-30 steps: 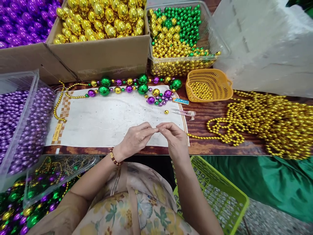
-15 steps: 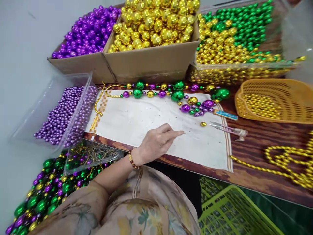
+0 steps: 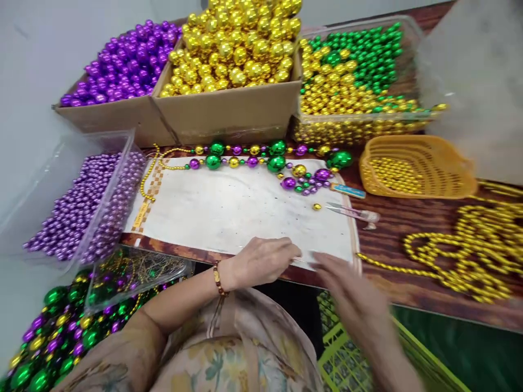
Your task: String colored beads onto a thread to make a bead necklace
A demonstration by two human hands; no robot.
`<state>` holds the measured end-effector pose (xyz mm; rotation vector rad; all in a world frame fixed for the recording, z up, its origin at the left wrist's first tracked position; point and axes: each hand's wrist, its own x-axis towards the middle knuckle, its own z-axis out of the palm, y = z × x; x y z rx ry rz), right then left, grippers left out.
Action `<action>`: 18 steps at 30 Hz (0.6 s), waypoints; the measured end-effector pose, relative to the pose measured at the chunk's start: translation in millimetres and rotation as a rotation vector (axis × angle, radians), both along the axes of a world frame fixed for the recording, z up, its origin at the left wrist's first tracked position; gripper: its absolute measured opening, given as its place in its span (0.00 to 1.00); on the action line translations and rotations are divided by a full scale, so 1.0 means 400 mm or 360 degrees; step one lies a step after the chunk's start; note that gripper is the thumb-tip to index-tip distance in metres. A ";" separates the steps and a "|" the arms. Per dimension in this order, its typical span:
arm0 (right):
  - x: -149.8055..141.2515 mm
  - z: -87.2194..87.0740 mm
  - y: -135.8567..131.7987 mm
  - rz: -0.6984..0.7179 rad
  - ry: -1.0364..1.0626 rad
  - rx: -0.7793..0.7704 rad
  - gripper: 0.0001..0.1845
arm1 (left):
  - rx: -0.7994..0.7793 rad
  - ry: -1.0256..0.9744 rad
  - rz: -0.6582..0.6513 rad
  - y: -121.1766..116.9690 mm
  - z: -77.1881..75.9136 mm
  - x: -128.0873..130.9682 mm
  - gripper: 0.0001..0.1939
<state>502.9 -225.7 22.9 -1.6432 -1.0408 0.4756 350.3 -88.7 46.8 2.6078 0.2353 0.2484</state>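
Note:
My left hand [image 3: 265,262], with a beaded bracelet at the wrist, is closed over the front edge of the white cloth [image 3: 229,212]. A thin pale strand, too fine to name, sticks out from its fingertips toward the right. Close by on that side, my right hand [image 3: 355,294] is smeared by motion, its fingers pointing at the strand. A bead string [image 3: 275,163] of green, purple and gold beads lies along the cloth's far edge. One loose gold bead [image 3: 316,207] sits beside the small scissors [image 3: 347,212].
Cardboard boxes of purple beads [image 3: 122,62] and gold beads [image 3: 232,49] stand behind. Plastic tubs hold lilac beads [image 3: 81,207] and green and gold beads [image 3: 351,81]. An orange basket [image 3: 441,163], gold bead chains [image 3: 469,245] and a blue-labelled cutter [image 3: 347,190] lie right.
My right hand has come into view from the lower right. My left hand has drawn back toward the table's front edge, its pointing finger now folded in. The view has shifted right.

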 end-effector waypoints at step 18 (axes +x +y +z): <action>-0.025 -0.071 -0.087 -0.0345 0.0862 -0.0072 0.12 | 0.0557 -0.0073 0.0422 0.253 -0.111 0.302 0.09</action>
